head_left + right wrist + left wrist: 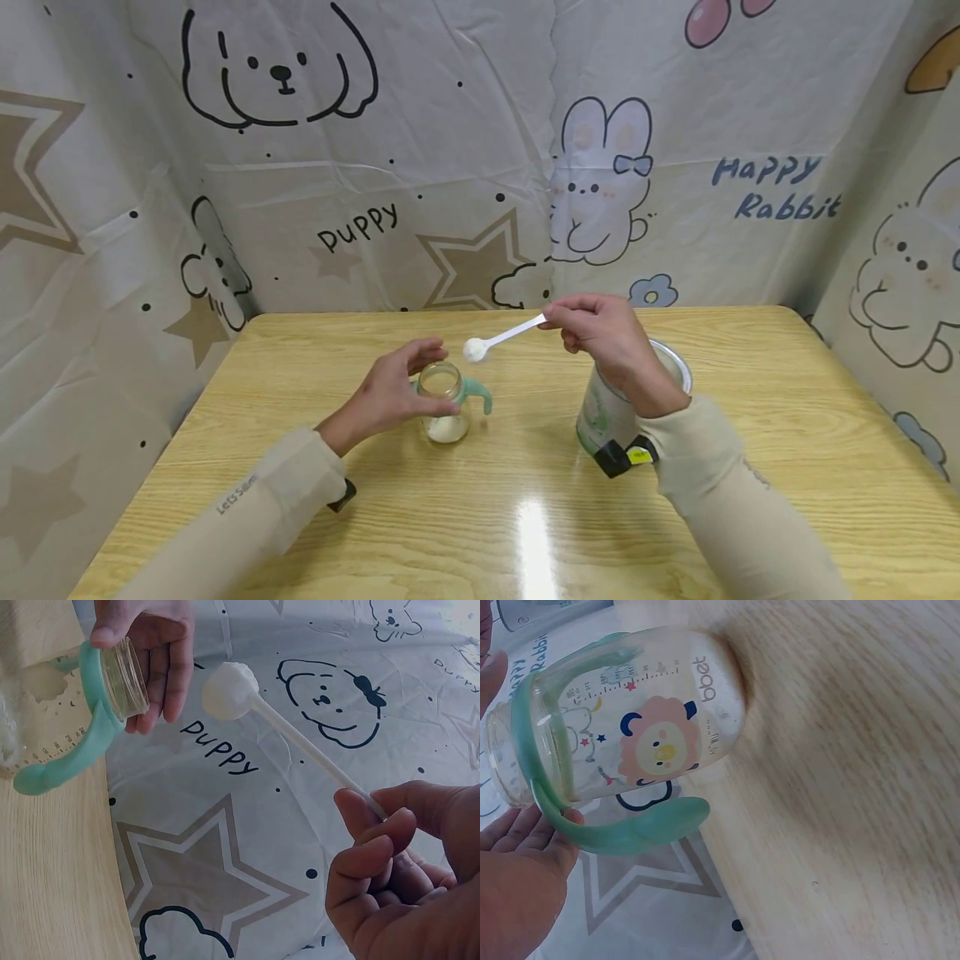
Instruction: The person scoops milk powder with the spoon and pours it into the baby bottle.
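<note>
A clear baby bottle (447, 427) with a green two-handled collar (529, 742) stands uncapped on the table, white powder at its bottom. My left hand (393, 385) holds it loosely round the neck, thumb in front and fingers behind. In the right wrist view, the left thumb touches the collar. Pinched by the handle end in my right hand (600, 337) is a white measuring scoop (315, 754). Its bowl carries a heap of white powder (229, 688), up and to the right of the bottle's mouth, apart from it.
A tall round tin (600, 408) with an open top stands under my right wrist, partly hidden by it. The wooden table (480, 517) ends at a printed cloth backdrop (465, 167), with more cloth on both sides. Small dark devices sit at both cuffs.
</note>
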`<state>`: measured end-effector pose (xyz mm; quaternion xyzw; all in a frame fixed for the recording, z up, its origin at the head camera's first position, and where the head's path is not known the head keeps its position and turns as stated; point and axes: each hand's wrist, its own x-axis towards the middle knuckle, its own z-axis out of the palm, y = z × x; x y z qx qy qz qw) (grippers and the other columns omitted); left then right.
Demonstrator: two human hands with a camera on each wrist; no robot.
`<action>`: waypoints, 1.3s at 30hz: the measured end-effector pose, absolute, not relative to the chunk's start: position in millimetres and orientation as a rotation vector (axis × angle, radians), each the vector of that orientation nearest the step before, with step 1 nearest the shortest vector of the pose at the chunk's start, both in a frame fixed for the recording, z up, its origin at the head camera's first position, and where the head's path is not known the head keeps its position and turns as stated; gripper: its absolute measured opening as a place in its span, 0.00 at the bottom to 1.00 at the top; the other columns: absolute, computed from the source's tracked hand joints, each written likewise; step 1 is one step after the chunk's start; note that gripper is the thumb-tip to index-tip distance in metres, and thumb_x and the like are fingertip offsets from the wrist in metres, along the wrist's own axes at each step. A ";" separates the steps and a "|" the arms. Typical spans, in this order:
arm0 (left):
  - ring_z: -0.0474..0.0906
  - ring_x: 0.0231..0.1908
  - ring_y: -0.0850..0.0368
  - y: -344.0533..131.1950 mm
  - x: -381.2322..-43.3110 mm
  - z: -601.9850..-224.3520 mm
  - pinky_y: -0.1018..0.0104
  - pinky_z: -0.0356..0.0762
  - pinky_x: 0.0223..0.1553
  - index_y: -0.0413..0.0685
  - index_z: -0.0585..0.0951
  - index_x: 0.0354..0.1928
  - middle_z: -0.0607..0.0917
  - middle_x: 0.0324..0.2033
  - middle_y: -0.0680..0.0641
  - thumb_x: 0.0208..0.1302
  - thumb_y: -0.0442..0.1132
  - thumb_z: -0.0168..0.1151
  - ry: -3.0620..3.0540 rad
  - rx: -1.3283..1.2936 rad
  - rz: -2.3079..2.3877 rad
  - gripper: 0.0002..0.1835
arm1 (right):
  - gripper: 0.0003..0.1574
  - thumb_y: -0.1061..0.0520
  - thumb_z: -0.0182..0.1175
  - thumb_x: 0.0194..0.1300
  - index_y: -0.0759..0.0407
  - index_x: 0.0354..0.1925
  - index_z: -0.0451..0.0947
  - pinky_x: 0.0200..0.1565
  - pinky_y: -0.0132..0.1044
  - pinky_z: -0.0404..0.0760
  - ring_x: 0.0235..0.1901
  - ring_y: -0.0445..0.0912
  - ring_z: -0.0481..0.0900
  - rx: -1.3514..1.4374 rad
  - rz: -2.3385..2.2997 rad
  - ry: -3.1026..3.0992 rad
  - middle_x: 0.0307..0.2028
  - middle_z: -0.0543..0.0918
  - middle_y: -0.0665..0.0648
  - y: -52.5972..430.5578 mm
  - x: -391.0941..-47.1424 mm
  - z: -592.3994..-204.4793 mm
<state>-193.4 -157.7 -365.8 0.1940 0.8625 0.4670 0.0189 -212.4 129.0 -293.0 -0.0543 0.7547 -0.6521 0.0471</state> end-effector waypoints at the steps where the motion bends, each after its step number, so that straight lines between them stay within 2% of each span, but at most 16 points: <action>1: 0.72 0.63 0.40 -157.7 -193.4 -366.5 0.46 0.70 0.66 0.35 0.68 0.68 0.78 0.61 0.38 0.46 0.39 0.83 2.685 0.609 1.445 0.48 | 0.19 0.59 0.61 0.72 0.77 0.50 0.78 0.26 0.28 0.72 0.22 0.38 0.68 -0.166 -1.990 2.298 0.29 0.86 0.48 127.8 -212.4 -293.5; 11: 0.76 0.59 0.43 -158.6 -192.8 -373.2 0.48 0.73 0.63 0.37 0.71 0.66 0.82 0.57 0.40 0.44 0.37 0.84 2.718 0.619 1.446 0.46 | 0.15 0.59 0.61 0.71 0.72 0.48 0.81 0.25 0.28 0.73 0.21 0.39 0.70 -0.204 -1.943 2.328 0.30 0.87 0.50 115.9 -212.2 -298.1; 26: 0.78 0.57 0.43 -159.8 -192.6 -375.2 0.47 0.76 0.61 0.38 0.73 0.64 0.83 0.55 0.39 0.44 0.37 0.84 2.750 0.645 1.435 0.43 | 0.15 0.56 0.63 0.71 0.67 0.47 0.84 0.25 0.29 0.73 0.22 0.40 0.71 -0.253 -1.860 2.387 0.36 0.89 0.58 100.6 -211.0 -301.3; 32: 0.79 0.56 0.44 -160.7 -192.4 -376.6 0.48 0.76 0.60 0.39 0.73 0.65 0.83 0.55 0.41 0.43 0.36 0.84 2.711 0.597 1.477 0.44 | 0.15 0.57 0.63 0.71 0.69 0.46 0.84 0.24 0.28 0.71 0.21 0.40 0.70 -0.286 -1.851 2.407 0.34 0.89 0.56 93.2 -210.3 -304.3; 39: 0.79 0.56 0.45 -161.2 -192.4 -378.0 0.48 0.76 0.60 0.40 0.72 0.66 0.83 0.55 0.42 0.45 0.38 0.84 2.708 0.613 1.479 0.45 | 0.11 0.59 0.64 0.69 0.67 0.43 0.85 0.21 0.27 0.66 0.20 0.40 0.69 -0.290 -1.831 2.434 0.30 0.87 0.55 87.9 -209.5 -307.9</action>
